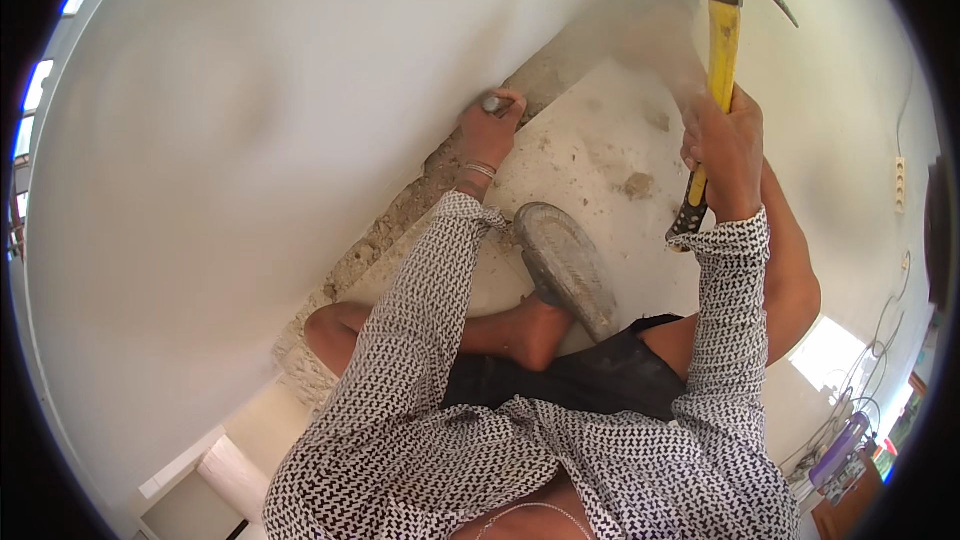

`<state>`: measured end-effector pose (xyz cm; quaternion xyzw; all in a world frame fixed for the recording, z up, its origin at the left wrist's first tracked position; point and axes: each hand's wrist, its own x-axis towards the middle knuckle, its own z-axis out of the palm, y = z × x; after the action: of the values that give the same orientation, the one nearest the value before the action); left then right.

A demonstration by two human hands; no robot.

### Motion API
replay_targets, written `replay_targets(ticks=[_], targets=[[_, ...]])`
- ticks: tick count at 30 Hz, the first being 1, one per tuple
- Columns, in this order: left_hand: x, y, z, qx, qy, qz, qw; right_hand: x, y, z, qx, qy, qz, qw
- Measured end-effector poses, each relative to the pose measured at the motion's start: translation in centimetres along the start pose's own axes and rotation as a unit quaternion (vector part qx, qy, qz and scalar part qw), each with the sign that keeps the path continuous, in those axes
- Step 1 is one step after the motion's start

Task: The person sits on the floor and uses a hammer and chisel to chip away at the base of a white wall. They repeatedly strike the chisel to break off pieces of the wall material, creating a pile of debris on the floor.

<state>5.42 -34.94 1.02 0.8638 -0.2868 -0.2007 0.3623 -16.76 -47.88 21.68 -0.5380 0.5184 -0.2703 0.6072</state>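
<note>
My right hand (pixel 728 150) is wrapped round the lower yellow handle of a claw hammer (pixel 723 40), its black grip end below the fist. The hammer is raised at the upper right, its dark steel head well apart from my other hand. Low against the white wall, my left hand (pixel 486 140) closes round a metal chisel (pixel 491 103). Only the chisel's round top end shows above the fingers; its tip is hidden. Beneath that hand runs a rough, broken strip (pixel 425 185) of bare masonry along the foot of the wall.
Crumbs and a larger lump of rubble (pixel 638 185) lie on the pale, dusty floor (pixel 560 155). My bent legs flank the spot, with a worn sandal (pixel 565 260) in between. Loose cables (pixel 870 365) and a socket strip (pixel 900 185) are at the right.
</note>
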Motion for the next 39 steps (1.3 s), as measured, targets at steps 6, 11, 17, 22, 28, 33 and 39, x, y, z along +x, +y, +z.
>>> replay_targets(ticks=[6, 11, 17, 22, 28, 33, 39], targets=[[-5.5, -9.9, -4.7, 0.178, 0.110, 0.024, 0.978, -0.8, -0.2, 0.9, -0.015, 0.009, -0.045, 0.999], [-10.9, -8.9, -11.5, 0.068, 0.129, -0.058, 0.988, -0.6, 0.0, 0.6, 0.006, 0.027, -0.016, 0.999], [-8.6, -8.0, -4.9, 0.259, 0.072, -0.162, 0.950, -1.5, -0.6, 1.6, -0.003, -0.003, -0.001, 1.000], [-5.3, -3.7, 3.4, 0.036, 0.136, 0.033, 0.990, -1.3, 0.2, 1.5, -0.002, 0.003, -0.033, 0.999], [-8.9, -3.5, -2.2, -0.116, 0.242, 0.025, 0.963, -1.9, 0.0, 2.2, -0.028, 0.004, -0.036, 0.999], [-11.6, -5.5, -7.7, 0.039, 0.249, -0.068, 0.965, -2.1, 0.6, 2.7, -0.073, -0.054, -0.012, 0.996], [-7.4, -4.9, -0.2, 0.033, 0.242, -0.015, 0.970, -0.2, 4.2, 0.6, -0.354, -0.135, -0.066, 0.923]])
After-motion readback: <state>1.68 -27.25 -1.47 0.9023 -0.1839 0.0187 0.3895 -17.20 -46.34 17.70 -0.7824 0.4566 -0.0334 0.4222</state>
